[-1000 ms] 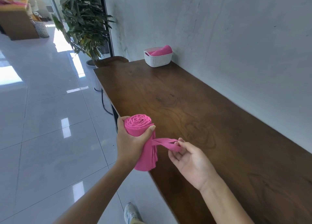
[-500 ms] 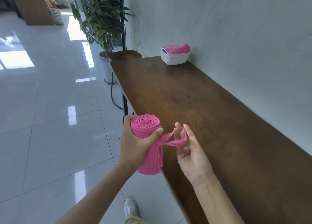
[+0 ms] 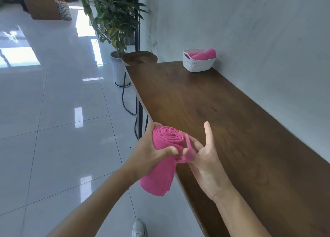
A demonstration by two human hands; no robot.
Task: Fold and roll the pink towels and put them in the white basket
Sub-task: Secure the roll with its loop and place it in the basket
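Your left hand point(image 3: 150, 152) grips rolled bright-pink cloth towel point(image 3: 160, 158) around upper half, spiral end up, held over near edge of long dark wooden table point(image 3: 223, 111). Your right hand point(image 3: 203, 154), just right of roll, pinches loose pink tail (index finger sticking up). White woven plastic basket point(image 3: 198, 65) far ahead of hands, second pink roll point(image 3: 203, 54) inside.

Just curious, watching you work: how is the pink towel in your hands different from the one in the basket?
The held towel is gripped by the left hand, off the table; the basket towel lies in the white basket. The held one has a loose strip in the right hand; the basket one shows none. Both are pink and rolled.
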